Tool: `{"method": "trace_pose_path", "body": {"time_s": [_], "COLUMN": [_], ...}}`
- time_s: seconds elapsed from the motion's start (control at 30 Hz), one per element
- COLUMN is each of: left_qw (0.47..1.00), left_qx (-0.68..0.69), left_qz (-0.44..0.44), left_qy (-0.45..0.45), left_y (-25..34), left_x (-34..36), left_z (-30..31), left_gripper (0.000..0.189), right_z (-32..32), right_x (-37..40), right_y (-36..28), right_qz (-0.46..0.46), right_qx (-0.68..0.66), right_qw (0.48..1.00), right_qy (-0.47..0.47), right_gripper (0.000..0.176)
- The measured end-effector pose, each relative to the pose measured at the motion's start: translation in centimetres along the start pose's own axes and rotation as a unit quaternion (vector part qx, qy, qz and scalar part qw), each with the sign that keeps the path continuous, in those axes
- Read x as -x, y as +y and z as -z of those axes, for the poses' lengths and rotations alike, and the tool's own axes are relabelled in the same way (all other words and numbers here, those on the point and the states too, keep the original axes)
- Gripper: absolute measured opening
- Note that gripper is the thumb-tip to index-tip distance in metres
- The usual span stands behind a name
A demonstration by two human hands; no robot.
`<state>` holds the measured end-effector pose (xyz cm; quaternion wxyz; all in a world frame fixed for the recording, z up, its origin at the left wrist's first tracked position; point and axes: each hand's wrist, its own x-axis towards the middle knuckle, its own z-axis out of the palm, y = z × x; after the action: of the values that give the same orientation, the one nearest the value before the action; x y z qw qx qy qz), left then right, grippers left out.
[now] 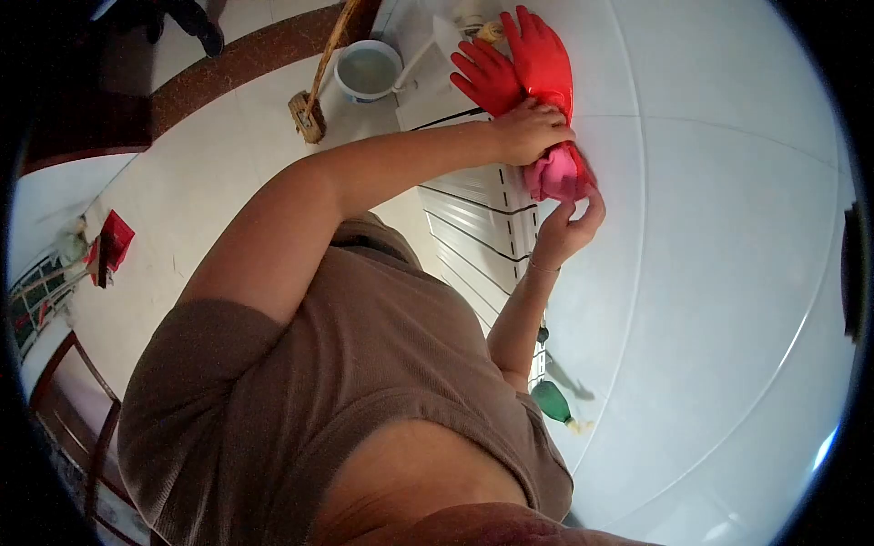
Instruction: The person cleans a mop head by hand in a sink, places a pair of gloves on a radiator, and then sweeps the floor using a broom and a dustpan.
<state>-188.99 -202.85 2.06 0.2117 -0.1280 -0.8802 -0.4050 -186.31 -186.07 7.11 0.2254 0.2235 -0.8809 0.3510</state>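
Observation:
A pair of red rubber gloves lies against the pale tiled wall, their empty fingers spread toward the top of the view. My left hand is wrapped round the gloves below their palms. At the cuff end, the pink lining is exposed and looks bunched. My right hand pinches the edge of this cuff between thumb and fingers. Both hands are close together, with the pink lining between them.
Beneath my hands is a white ribbed surface with black lines. A bucket of liquid and a wooden-handled tool stand on the floor. A green bottle is near my right elbow, a red dustpan far left. Another person's foot shows top left.

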Motion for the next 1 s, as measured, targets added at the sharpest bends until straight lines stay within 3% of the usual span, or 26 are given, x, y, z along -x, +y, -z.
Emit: {"method": "trace_pose_path", "body": {"time_s": [0.07, 0.13, 0.23, 0.37, 0.43, 0.47, 0.5, 0.53, 0.57, 0.6, 0.67, 0.77, 0.8, 0.9, 0.97, 1.0], "left_qw": [0.998, 0.988, 0.984, 0.982, 0.983, 0.983, 0.983, 0.986, 0.982, 0.982, 0.935, 0.896, 0.905, 0.913, 0.918, 0.924], "left_qx": [-0.043, -0.097, -0.105, -0.15, -0.124, -0.098, -0.098, -0.056, -0.012, -0.013, 0.055, 0.122, 0.112, 0.133, 0.122, 0.107], "left_qz": [-0.017, -0.018, -0.02, -0.036, -0.028, -0.022, -0.02, 0.054, 0.13, 0.132, 0.342, 0.401, 0.375, 0.343, 0.343, 0.34], "left_qy": [0.051, 0.118, 0.14, 0.111, 0.133, 0.153, 0.155, 0.146, 0.137, 0.137, 0.081, 0.145, 0.167, 0.175, 0.159, 0.139], "left_y": [0.2, 0.6, 0.6, 0.4, -0.4, -0.5, 0.0, 0.4, 0.7, 0.2, -1.2, -3.4, -4.3, -4.6, -4.5, -4.7], "left_x": [0.7, 1.2, 1.7, 2.3, 2.6, 2.7, 3.2, 4.3, 5.3, 6.1, 7.2, 8.0, 7.9, 7.1, 6.3, 5.9], "left_z": [0.8, 1.2, 1.9, 0.5, -0.6, -1.0, 0.1, 1.4, 2.5, 2.7, 3.0, 1.9, 1.3, 0.9, 1.7, 1.8], "left_gripper": [0.041, 0.052, 0.048, 0.047, 0.047, 0.048, 0.048, 0.045, 0.043, 0.043, 0.042, 0.043, 0.044, 0.041, 0.04, 0.039], "right_z": [-0.7, -0.5, 0.7, 0.2, -2.1, -3.2, -4.6, -5.7, -6.5, -7.2, -8.3, -9.3, -9.9, -10.4, -9.1, -8.0], "right_x": [-1.2, -2.0, -3.4, -5.9, -7.7, -8.1, -8.4, -8.6, -8.8, -8.9, -9.2, -9.6, -9.9, -11.0, -11.4, -11.3], "right_y": [-2.1, -3.7, -6.7, -7.9, -7.5, -6.9, -6.1, -5.4, -5.2, -5.0, -4.8, -3.5, -2.6, -1.8, -2.1, -3.3], "right_qz": [0.13, 0.14, 0.13, 0.177, 0.198, 0.199, 0.179, 0.158, 0.159, 0.138, 0.117, 0.18, 0.182, 0.172, 0.222, 0.19], "right_qx": [0.022, 0.041, 0.053, -0.004, 0.003, 0.003, 0.048, 0.092, 0.091, 0.155, 0.228, 0.273, 0.271, 0.274, 0.184, 0.181], "right_qw": [0.991, 0.989, 0.99, 0.984, 0.974, 0.973, 0.967, 0.954, 0.953, 0.938, 0.918, 0.901, 0.901, 0.9, 0.929, 0.943], "right_qy": [0.024, 0.022, 0.013, 0.025, -0.113, -0.115, -0.177, -0.238, -0.241, -0.277, -0.304, -0.284, -0.285, -0.293, -0.232, -0.207], "right_gripper": [0.024, 0.024, 0.022, 0.025, 0.027, 0.027, 0.03, 0.035, 0.035, 0.037, 0.041, 0.036, 0.036, 0.027, 0.024, 0.023]}}
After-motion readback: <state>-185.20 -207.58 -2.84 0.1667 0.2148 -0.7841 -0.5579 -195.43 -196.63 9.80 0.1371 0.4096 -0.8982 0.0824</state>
